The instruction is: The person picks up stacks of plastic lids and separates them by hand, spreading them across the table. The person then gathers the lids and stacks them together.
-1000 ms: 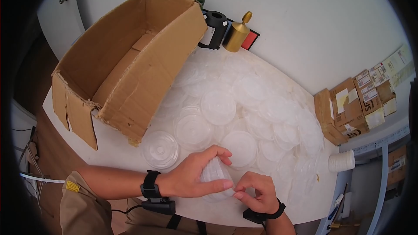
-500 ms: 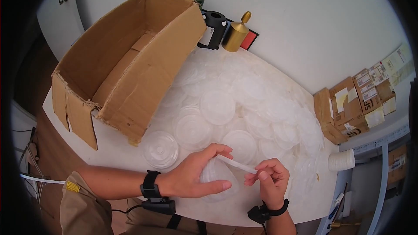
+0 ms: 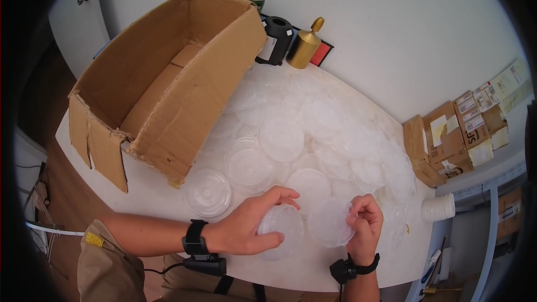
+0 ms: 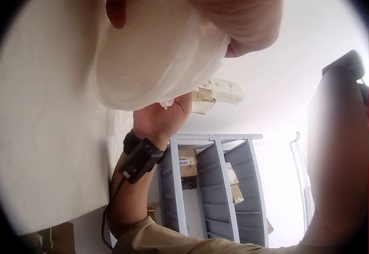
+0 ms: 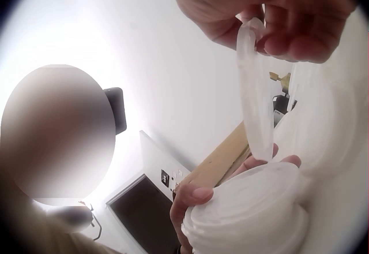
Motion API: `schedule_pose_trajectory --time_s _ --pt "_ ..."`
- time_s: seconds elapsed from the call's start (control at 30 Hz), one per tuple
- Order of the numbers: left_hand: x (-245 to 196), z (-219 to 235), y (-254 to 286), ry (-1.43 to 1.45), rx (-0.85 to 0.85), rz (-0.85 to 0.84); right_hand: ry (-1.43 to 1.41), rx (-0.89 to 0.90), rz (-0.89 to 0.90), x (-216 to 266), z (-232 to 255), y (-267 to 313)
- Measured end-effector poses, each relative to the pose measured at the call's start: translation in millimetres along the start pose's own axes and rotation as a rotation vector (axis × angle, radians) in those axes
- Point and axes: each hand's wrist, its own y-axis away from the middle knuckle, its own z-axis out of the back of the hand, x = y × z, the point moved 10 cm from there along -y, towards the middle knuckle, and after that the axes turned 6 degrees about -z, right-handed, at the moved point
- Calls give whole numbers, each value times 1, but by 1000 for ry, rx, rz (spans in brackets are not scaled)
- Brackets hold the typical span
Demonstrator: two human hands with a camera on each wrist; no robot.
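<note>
My left hand (image 3: 238, 229) grips a short stack of clear plastic lids (image 3: 282, 228), thumb on the near side and fingers on the far side, close over the front of the table. To its right, my right hand (image 3: 367, 232) pinches one clear round lid (image 3: 329, 222) by its rim between thumb and fingers. In the right wrist view this single lid (image 5: 253, 92) hangs edge-on, above the nested stack (image 5: 245, 208). The stack's rounded side (image 4: 147, 58) fills the upper part of the left wrist view.
A heap of clear lids (image 3: 341, 128) covers much of the white table (image 3: 251, 271). An open cardboard box (image 3: 184, 106) stands at the left. A gold canister (image 3: 304, 49) and a black holder (image 3: 275, 40) stand behind. A stack of white lids (image 3: 438, 207) lies at the right edge.
My right hand has moved right from the left hand's stack, drawing one lid away, and that lid has turned from edge-on to face-up. The left hand stays about where it was.
</note>
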Motion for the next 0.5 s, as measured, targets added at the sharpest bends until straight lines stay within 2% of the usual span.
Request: schedule_pose_trajectory --time_s 0.03,0.07,0.13,0.17,0.2,0.27,0.3,0.37,0.4,0.47,0.5 --pt "-1 0 -1 -1 1 -2 -8 143 -74 -3 -6 0" --pt "0 0 0 1 3 11 -8 142 -72 1 -2 -1" --pt "1 0 1 6 3 26 81 329 -193 -4 -15 4" --pt "1 0 1 -4 3 18 108 404 -135 -3 -17 3" --pt "0 0 0 -16 3 7 108 403 -133 -9 -16 3" --pt "-1 0 -1 -24 6 1 -11 183 84 9 -3 -2" --pt "0 1 0 -30 6 -1 -11 183 83 13 -9 -1" --pt "0 0 0 -38 3 -17 -122 230 -68 14 -22 1" --pt "-1 1 -1 -50 2 -36 -123 230 -66 12 -20 0" --pt "-1 1 -1 -45 5 -26 -14 323 -65 3 -25 1" --pt "1 1 0 -36 6 -13 40 315 -92 1 -28 2"
